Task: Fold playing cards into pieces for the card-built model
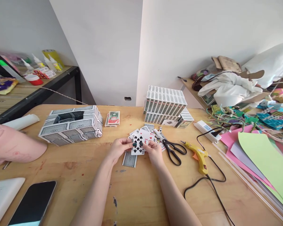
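Between my two hands is a ten of spades playing card (138, 150), face up. My left hand (119, 149) pinches its left edge with the thumb on top. On its right edge my right hand (154, 152) pinches in the same way. Behind and under it lies a loose pile of playing cards (148, 134), some with red hearts showing. A face-down card (129, 160) with a grey patterned back lies just below. Black-handled scissors (173, 150) rest right of the pile, their blades partly among the cards. Whether more than one card is held, I cannot tell.
A box covered in playing cards (70, 124) stands at left, stacked card packs (165, 103) behind, two packs (113, 118) between. A yellow glue gun (198, 157) with its cable, a power strip (207, 130) and coloured paper (266, 163) lie right. A phone (33, 202) lies front left.
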Action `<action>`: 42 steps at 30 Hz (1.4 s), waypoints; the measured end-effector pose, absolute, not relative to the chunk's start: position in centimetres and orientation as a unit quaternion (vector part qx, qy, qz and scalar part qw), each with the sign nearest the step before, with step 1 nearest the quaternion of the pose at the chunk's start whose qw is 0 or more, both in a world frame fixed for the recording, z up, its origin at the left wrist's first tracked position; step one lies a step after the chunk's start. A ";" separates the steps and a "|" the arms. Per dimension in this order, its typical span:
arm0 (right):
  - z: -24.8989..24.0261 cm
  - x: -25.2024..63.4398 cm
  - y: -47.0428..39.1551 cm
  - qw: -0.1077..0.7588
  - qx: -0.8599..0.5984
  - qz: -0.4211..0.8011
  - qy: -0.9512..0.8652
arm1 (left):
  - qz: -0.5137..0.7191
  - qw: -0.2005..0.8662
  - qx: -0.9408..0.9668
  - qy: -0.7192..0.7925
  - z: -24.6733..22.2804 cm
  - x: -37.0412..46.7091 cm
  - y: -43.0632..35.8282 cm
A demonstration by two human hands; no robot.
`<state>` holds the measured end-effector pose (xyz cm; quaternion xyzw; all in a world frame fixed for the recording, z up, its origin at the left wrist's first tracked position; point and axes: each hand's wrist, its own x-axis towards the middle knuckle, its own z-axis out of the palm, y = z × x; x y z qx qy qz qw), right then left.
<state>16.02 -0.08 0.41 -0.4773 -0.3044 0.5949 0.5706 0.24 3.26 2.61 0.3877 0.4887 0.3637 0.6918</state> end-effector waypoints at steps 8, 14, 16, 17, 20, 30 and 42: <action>0.4 15.8 -0.3 0.560 -0.446 0.630 -0.302 | 0.359 0.761 0.344 0.417 2.6 -0.9 3.2; 0.2 15.8 -0.3 0.558 -0.463 0.611 -0.318 | 0.380 0.698 0.386 0.467 2.7 -0.1 3.1; 0.1 15.8 -0.3 0.556 -0.469 0.603 -0.327 | 0.390 0.671 0.400 0.487 2.7 0.2 3.1; 0.0 15.8 -0.2 0.555 -0.472 0.600 -0.331 | 0.394 0.662 0.404 0.493 2.6 0.3 3.1; -0.1 15.8 -0.2 0.549 -0.477 0.597 -0.339 | 0.404 0.638 0.416 0.506 2.3 0.7 3.1; 0.1 15.9 -0.1 0.560 -0.486 0.586 -0.327 | 0.461 0.501 0.478 0.555 1.8 2.1 2.6; 0.3 16.0 0.2 0.619 -0.468 0.568 -0.273 | 0.415 0.558 0.521 0.494 2.4 1.4 2.6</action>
